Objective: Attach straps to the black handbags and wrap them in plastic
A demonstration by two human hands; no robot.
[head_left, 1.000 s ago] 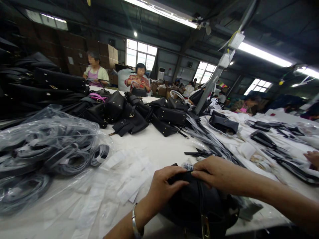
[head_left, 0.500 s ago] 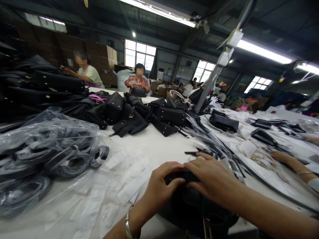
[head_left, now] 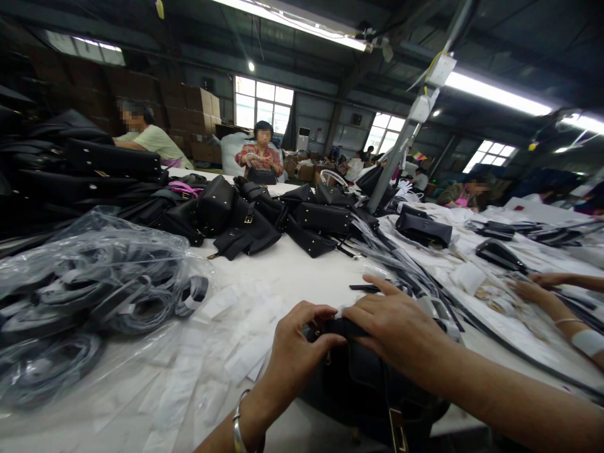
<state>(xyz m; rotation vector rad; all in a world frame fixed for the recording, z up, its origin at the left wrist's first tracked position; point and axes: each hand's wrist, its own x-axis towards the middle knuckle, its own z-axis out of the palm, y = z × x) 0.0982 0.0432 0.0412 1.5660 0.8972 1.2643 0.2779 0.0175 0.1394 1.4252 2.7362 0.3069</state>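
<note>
A black leather handbag with a gold clasp stands at the near edge of the white table. My left hand, a silver bracelet on its wrist, is curled round the bag's top edge. My right hand lies over the top from the right, fingers pressed on the same edge and the forefinger lifted. Both hands meet at the bag's top; what is under the fingers is hidden.
Clear plastic bags of coiled grey straps fill the left. Black handbags are heaped mid-table. Loose straps and white paper lie to the right, where another person's hands work. Other workers sit at the far end.
My hands and the bag have shifted slightly left and up along the bag's top. Another person's hands have come in at the right. The far-left worker has leaned left.
</note>
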